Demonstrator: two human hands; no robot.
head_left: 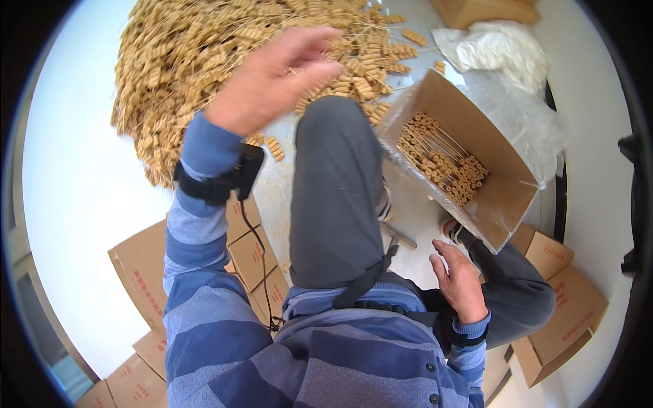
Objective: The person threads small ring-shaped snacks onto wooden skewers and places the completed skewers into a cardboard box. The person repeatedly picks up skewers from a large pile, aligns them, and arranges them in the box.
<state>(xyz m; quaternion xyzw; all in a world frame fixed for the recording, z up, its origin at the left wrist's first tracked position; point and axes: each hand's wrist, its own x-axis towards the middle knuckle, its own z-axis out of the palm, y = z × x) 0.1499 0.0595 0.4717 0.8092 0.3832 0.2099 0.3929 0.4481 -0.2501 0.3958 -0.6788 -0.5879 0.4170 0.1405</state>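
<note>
Beyond my left knee, my left hand (272, 78) is held over a big pile (183, 68) of tan, ridged spiral pieces on thin sticks. Its thumb and fingers are apart, slightly blurred, and I see nothing between them. An open cardboard box (496, 183) stands tilted to the right of my knee. Bundled inside are skewered tan spirals (445, 160), their round ends facing up. My right hand (459, 282) hovers near my lap, below the box's near corner, with loosely spread fingers and nothing in it.
Clear plastic sheeting and a white bag (496, 54) lie behind the open box. Closed cartons (252, 258) are stacked at the left, with more cartons (568, 313) at the right. A black cable (262, 251) hangs from my left wrist strap. Loose spirals (274, 148) lie near my knee.
</note>
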